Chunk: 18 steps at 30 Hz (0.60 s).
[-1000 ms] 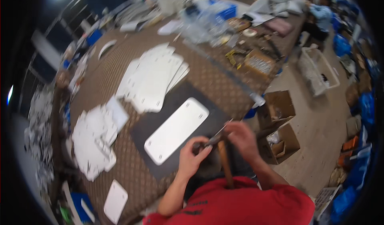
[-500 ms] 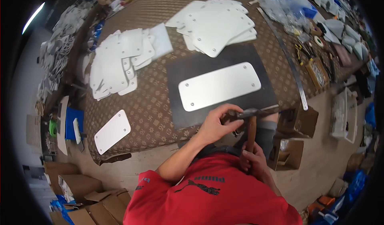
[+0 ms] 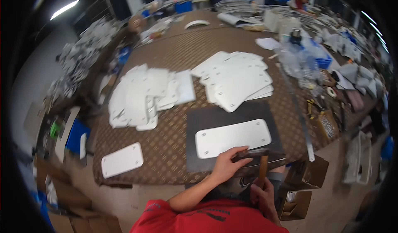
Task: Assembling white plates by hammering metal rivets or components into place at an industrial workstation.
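Observation:
My right hand (image 3: 264, 193) is closed round the wooden handle of a hammer (image 3: 263, 171), held upright near the table's front edge. The thumb and fingers of my left hand (image 3: 225, 165) close on the dark end of the hammer's head; motion blurs this spot. Just beyond them, a white rounded panel (image 3: 233, 138) with a metal fastener at each corner lies on a dark mat (image 3: 197, 163). Neither hand grips this panel, though my left fingertips overlap its near edge in view. Another such panel (image 3: 122, 160) rests alone at the left.
Two heaps of white panels, a left heap (image 3: 137, 96) and a right heap (image 3: 238, 77), spread behind the mat. A metal ruler (image 3: 304, 135) lies along the right side. Plastic bags (image 3: 296, 59) and a small parts box (image 3: 326, 124) stand beyond it. Cardboard boxes (image 3: 296, 206) sit below, right.
The view has tilted up, so the table sits lower in it and its far end and another person show. My hands keep the same hold on the hammer.

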Motion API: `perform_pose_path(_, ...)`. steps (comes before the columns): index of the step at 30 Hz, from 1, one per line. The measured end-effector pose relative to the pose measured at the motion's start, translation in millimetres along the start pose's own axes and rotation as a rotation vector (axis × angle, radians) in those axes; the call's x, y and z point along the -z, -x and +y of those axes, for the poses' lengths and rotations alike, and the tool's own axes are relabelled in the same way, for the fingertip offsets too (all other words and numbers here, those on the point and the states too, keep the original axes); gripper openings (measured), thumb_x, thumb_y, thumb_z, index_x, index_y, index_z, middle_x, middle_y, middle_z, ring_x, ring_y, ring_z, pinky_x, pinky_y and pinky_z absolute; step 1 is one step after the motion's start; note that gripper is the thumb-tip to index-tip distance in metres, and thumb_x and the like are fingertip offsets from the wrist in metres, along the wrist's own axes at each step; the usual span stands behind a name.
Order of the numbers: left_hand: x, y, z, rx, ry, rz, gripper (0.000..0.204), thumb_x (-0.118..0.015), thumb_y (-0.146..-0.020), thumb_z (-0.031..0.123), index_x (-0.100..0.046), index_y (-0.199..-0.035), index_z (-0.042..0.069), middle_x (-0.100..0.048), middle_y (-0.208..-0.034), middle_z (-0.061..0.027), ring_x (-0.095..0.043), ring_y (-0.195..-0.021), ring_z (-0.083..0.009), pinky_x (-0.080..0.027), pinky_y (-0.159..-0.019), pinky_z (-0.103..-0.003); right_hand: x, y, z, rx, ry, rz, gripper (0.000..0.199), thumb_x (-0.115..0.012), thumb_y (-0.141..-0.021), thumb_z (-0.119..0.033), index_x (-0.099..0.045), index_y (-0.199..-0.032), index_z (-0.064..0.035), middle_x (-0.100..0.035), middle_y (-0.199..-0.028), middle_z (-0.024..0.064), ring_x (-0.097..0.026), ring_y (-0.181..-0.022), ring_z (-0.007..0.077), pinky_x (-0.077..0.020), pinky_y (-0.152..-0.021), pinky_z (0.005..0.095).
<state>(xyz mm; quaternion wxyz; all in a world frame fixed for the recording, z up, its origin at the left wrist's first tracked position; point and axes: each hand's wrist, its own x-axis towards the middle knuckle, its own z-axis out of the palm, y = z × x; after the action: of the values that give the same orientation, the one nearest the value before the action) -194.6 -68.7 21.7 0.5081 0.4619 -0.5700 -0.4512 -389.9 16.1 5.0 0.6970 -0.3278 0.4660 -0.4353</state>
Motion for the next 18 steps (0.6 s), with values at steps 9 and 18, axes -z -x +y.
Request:
perform_pose_path(9, 4.8, -14.5, 4.4, 0.117, 0.089, -0.019, 0.036, -0.08, -0.085, 0.003, -0.071, -0.12, 0.001, -0.07, -0.096, -0.0075, -0.062, -0.072, -0.0103, -0.052, -0.067, -0.026, 16.5, -16.8, -8.3, -0.023, -0.049, -0.136, 0.017, -0.068, -0.1, -0.012, -0.054, -0.11, -0.0071, -0.049, -0.068, -0.002, -0.046, -0.049, 0.0077, -0.0346, -0.043, 0.0243)
perform_pose_path(18, -6.4, -13.5, -2.6, 0.308, 0.695, -0.191, 0.021, -0.069, -0.092, -0.004, -0.067, -0.112, 0.001, -0.058, -0.082, -0.0033, -0.041, -0.046, -0.0081, -0.034, -0.047, -0.024, 25.3, -14.7, 10.5, -0.159, -0.248, -0.225, 0.015, -0.066, -0.103, -0.014, -0.054, -0.109, -0.0079, -0.047, -0.069, -0.0042, -0.041, -0.05, 0.0051, -0.0335, -0.044, 0.0236)
